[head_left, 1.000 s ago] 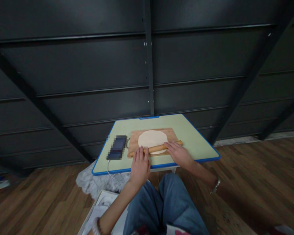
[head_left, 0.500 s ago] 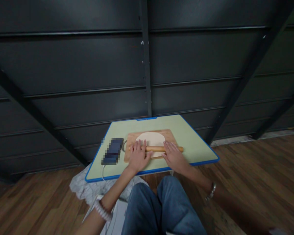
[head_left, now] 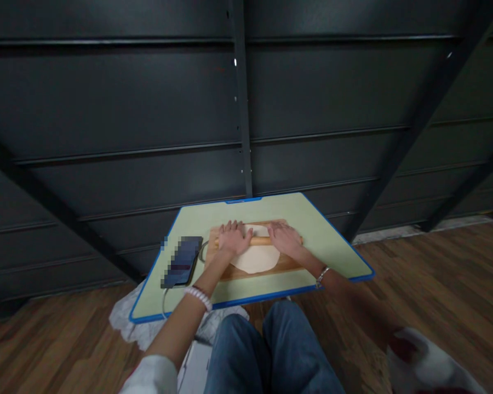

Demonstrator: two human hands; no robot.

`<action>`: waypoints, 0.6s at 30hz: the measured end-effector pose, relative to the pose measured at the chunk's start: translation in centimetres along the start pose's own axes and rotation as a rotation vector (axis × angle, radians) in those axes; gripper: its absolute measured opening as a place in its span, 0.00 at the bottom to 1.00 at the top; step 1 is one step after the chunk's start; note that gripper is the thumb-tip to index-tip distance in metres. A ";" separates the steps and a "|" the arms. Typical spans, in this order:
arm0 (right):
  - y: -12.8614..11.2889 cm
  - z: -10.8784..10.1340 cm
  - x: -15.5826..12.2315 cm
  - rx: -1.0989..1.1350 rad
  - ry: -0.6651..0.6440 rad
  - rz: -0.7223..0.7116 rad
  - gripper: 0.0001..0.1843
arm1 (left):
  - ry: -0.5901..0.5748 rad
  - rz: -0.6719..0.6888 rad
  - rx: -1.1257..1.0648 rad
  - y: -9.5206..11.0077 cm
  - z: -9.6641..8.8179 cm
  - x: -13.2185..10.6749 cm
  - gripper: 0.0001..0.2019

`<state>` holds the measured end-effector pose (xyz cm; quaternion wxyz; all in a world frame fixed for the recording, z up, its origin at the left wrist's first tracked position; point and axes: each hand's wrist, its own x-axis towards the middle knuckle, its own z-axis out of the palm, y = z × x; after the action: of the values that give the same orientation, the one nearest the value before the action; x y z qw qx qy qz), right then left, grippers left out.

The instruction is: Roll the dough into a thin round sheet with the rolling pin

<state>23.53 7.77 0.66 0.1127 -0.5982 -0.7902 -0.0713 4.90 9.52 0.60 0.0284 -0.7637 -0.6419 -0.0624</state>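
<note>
A pale, flat sheet of dough lies on a wooden cutting board. Across the dough, left to right, runs a wooden rolling pin. My left hand lies over the pin's left part, fingers stretched forward and thumb out to the side. Over its right part rests my right hand, palm down with the fingers flat. Neither hand is wrapped round the pin. The hands hide both outer parts of the pin and some of the dough's far edge.
The board lies on a light green folding table with a blue rim. Left of the board is a partly pixelated phone with a white cable. A dark panelled wall rises behind. Crumpled whitish sheeting lies below the table's left side.
Both hands have moved forward, away from me, and the rolling pin has rolled with them toward the dough's far side. More of the dough's near part now shows.
</note>
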 end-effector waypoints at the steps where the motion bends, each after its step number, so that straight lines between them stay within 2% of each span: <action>1: 0.1 0.0 0.5 0.004 -0.024 0.011 0.27 | -0.012 0.000 -0.011 -0.1 0.0 0.5 0.33; 5: 0.4 -0.4 2.4 0.010 -0.096 0.096 0.24 | -0.073 0.004 -0.057 -0.2 -0.1 2.3 0.29; 11: 0.7 -0.5 4.7 0.027 -0.112 0.212 0.25 | -0.120 0.029 -0.115 0.0 -0.5 4.4 0.17; 18: 1.6 0.5 7.6 0.052 -0.112 0.242 0.24 | -0.146 0.103 -0.161 -0.9 -0.7 5.3 0.16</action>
<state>23.05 15.42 2.20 0.0917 -0.6892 -0.7187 -0.0035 4.91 14.78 1.94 -0.0767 -0.7980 -0.5950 -0.0564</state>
